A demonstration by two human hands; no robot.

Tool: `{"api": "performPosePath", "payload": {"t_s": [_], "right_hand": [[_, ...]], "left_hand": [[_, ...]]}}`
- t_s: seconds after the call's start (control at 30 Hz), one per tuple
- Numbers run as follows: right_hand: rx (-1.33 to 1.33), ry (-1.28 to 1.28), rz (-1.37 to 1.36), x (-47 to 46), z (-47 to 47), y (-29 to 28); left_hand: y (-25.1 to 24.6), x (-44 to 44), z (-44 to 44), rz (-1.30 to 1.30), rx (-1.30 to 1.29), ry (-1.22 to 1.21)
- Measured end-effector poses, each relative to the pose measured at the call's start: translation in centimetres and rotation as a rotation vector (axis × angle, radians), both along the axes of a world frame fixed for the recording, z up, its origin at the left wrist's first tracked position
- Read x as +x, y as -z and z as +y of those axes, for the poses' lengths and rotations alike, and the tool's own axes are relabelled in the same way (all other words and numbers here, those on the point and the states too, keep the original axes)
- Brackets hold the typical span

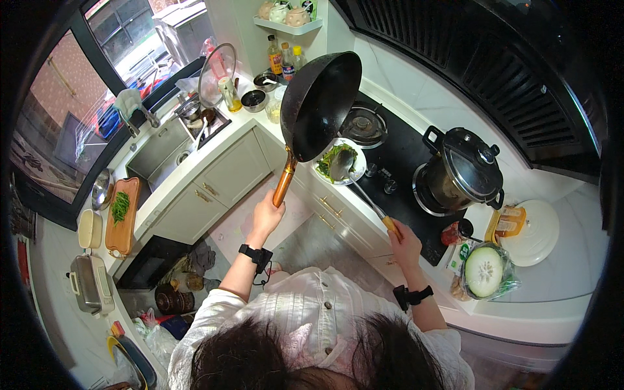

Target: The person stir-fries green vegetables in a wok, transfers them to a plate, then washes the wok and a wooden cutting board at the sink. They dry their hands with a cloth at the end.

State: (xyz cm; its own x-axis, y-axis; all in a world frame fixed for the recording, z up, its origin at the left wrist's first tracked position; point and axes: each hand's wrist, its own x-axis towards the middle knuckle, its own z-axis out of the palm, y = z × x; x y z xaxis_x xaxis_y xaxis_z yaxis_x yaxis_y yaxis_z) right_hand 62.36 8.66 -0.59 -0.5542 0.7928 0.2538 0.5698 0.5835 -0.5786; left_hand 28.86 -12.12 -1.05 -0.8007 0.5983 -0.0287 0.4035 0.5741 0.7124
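My left hand point(267, 214) grips the wooden handle of a black wok point(319, 105). The wok is raised and tilted on its side, its dark hollow facing the stove. In my right hand point(405, 244) is a metal ladle point(342, 165) with a wooden handle end. Its bowl rests over cooked green vegetables point(329, 158) in a white bowl point(361, 167). That bowl stands at the counter's edge, beside the gas cooktop point(397, 165) and below the wok's rim. The wok partly hides the left end of the cooktop.
A lidded pressure cooker point(458, 168) sits on the right burner; the left burner point(363, 125) shows its bare grate. Cut winter melon point(483, 271) lies at right. A sink point(161, 151), a cutting board point(127, 239) with chopped greens, an oil bottle point(230, 95) and a glass lid point(217, 73) are at left.
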Motion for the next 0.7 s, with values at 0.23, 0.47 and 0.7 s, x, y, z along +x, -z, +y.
{"api": "performPosePath", "payload": {"t_s": [0.23, 0.47, 0.7], "right_hand": [[0.180, -0.021, -0.157, -0.3, 1.9, -0.7], [-0.469, 0.036, 0.285, -1.1, 2.6, -2.1], [0.124, -0.205, 0.191, -10.2, -2.1, -5.1]], "left_hand": [[0.2, 0.1, -0.3, -0.081, 0.052, -0.020], [0.0, 1.0, -1.3, -0.267, 0.112, -0.038], [-0.7, 2.6, -2.7, -0.858, 0.449, 0.013]]}}
